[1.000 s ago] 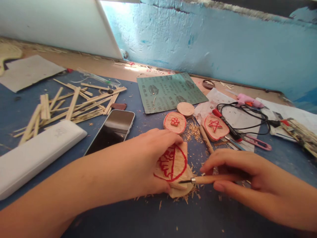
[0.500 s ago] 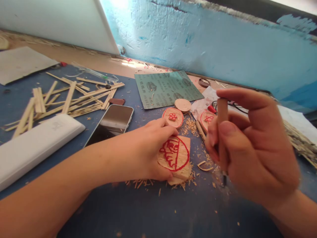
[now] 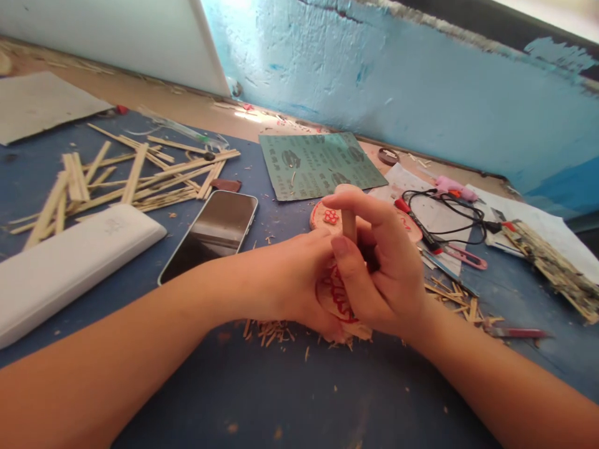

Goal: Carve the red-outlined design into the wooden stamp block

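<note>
With a carving tool held this upright over a marked face, short, shallow strokes seem wiser than one deep push, since a blade driven steeply into the grain could split the wood or skip past the line. The tip is hidden behind the fingers, so tilting the right wrist slightly to bring it into sight would probably help in following the red outline. The left thumb lies along the near side of the work, close to the tool; any stroke is best aimed away from it, with the heel of the right hand braced for control. Brushing aside the wood shavings (image 3: 269, 332) at the near edge might let everything sit flatter on the blue worktop (image 3: 234, 399).

The red-marked wooden block (image 3: 337, 293) lies within the left grip (image 3: 297, 280), which is part-way spread, thumb at the near side and fingers at the far side, bearing on the block from its left. The right grip (image 3: 386, 268) is curled closely round the wooden handle of the carving tool (image 3: 349, 224), its index finger bent over the handle's top and the thumb pressed along the side. That hand stands over the right part of the block and covers much of the drawing; whether the tip touches wood cannot be told. Just beyond both hands is the flower-marked wooden disc (image 3: 321, 215), partly hidden by the right fingers
</note>
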`<action>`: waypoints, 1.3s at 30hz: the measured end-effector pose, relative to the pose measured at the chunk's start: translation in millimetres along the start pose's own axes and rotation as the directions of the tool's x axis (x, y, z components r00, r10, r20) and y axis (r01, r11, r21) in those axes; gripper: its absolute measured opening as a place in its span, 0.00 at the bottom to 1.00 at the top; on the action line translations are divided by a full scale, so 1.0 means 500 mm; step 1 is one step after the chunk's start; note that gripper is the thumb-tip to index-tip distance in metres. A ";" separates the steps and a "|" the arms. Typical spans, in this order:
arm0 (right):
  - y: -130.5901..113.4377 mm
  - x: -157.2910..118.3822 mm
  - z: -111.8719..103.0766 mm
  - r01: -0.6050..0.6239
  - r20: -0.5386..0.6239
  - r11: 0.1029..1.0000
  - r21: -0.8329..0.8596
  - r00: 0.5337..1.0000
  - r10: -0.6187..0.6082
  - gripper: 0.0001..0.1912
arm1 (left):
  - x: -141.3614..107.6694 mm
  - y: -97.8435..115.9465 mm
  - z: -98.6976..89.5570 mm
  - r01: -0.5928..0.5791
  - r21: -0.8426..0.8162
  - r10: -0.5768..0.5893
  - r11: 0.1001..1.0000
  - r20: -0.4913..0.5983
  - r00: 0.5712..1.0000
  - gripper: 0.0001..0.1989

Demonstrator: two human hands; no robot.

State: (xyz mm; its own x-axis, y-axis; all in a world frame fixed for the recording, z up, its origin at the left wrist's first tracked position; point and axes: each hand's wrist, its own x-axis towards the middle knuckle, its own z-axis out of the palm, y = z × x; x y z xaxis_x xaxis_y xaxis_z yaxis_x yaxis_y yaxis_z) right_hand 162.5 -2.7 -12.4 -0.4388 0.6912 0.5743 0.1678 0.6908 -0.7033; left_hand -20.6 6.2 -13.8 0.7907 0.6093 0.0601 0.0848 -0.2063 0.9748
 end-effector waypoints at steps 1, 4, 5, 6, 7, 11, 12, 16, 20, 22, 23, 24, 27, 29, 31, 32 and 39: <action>0.003 -0.003 -0.001 -0.006 0.014 1.000 0.012 1.000 0.005 0.23 | 0.003 0.000 0.001 0.009 -0.023 -0.009 1.000 0.006 1.000 0.18; 0.008 -0.006 -0.004 -0.044 0.042 0.998 0.051 0.998 0.042 0.24 | 0.008 -0.004 0.002 0.035 -0.084 -0.031 0.996 0.043 0.999 0.16; 0.008 -0.006 -0.005 -0.060 0.043 0.996 0.064 0.997 0.057 0.24 | 0.008 -0.006 0.003 0.035 -0.098 -0.030 0.995 0.054 0.998 0.15; 0.008 -0.007 -0.005 -0.071 0.040 0.994 0.079 0.997 0.068 0.24 | 0.008 -0.008 0.002 0.032 -0.106 -0.026 0.994 0.055 0.998 0.14; 0.007 -0.007 -0.005 -0.077 0.037 0.992 0.098 0.997 0.073 0.24 | 0.008 -0.009 0.002 0.024 -0.107 -0.019 0.994 0.048 0.999 0.14; 0.005 -0.008 -0.002 -0.044 0.010 0.985 0.169 0.999 0.043 0.24 | 0.010 -0.003 -0.003 -0.029 -0.077 0.032 0.997 0.040 0.999 0.13; 0.004 -0.008 -0.001 -0.032 0.008 0.986 0.164 0.999 0.031 0.24 | 0.011 0.000 -0.004 -0.041 -0.072 0.044 0.997 0.040 0.998 0.13; 0.006 -0.004 0.001 -0.021 0.024 0.993 0.114 1.000 0.019 0.22 | 0.014 0.006 -0.008 0.019 -0.086 -0.015 0.996 0.047 0.999 0.13; 0.008 0.002 0.002 -0.077 0.078 0.994 0.080 0.994 0.070 0.19 | 0.011 -0.002 -0.008 0.138 -0.132 -0.127 0.982 0.088 0.988 0.11; 0.009 0.003 0.001 -0.115 0.108 0.991 0.067 0.988 0.107 0.18 | 0.009 -0.008 -0.008 0.153 -0.133 -0.142 0.979 0.088 0.986 0.11; 0.009 0.002 0.000 -0.124 0.130 0.990 0.066 0.985 0.115 0.17 | 0.009 -0.010 -0.007 0.154 -0.131 -0.142 0.979 0.098 0.985 0.11; 0.009 0.002 -0.001 -0.122 0.152 0.990 0.067 0.982 0.111 0.17 | 0.008 -0.011 -0.007 0.156 -0.129 -0.141 0.979 0.116 0.983 0.11; 0.013 0.000 -0.005 -0.108 0.196 0.991 0.081 0.976 0.091 0.17 | 0.009 -0.011 -0.009 0.165 -0.118 -0.144 0.979 0.170 0.975 0.09; 0.016 0.000 -0.008 -0.160 0.194 0.978 0.135 0.972 0.132 0.16 | 0.008 -0.009 -0.011 0.160 -0.100 -0.145 0.982 0.145 0.979 0.12; 0.019 0.001 -0.009 -0.241 0.172 0.945 0.223 0.964 0.205 0.15 | 0.007 -0.007 -0.012 0.148 -0.077 -0.143 0.986 0.065 0.988 0.24; 0.019 0.001 -0.009 -0.263 0.150 0.927 0.267 0.962 0.229 0.14 | 0.007 -0.006 -0.012 0.149 -0.063 -0.148 0.987 0.028 0.989 0.30; 0.010 -0.006 0.000 -0.155 -0.021 0.933 0.324 0.985 0.171 0.13 | 0.005 -0.012 -0.015 0.126 0.008 -0.126 0.992 0.008 0.992 0.25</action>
State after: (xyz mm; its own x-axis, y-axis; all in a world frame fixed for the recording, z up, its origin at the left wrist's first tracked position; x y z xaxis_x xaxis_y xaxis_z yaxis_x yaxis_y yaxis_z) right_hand 164.4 -1.3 -17.4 -0.3851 0.8035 0.4539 -0.0616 0.4684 -0.8814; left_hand -23.9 14.6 -17.7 0.7787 0.6240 -0.0652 0.1888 -0.1340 0.9728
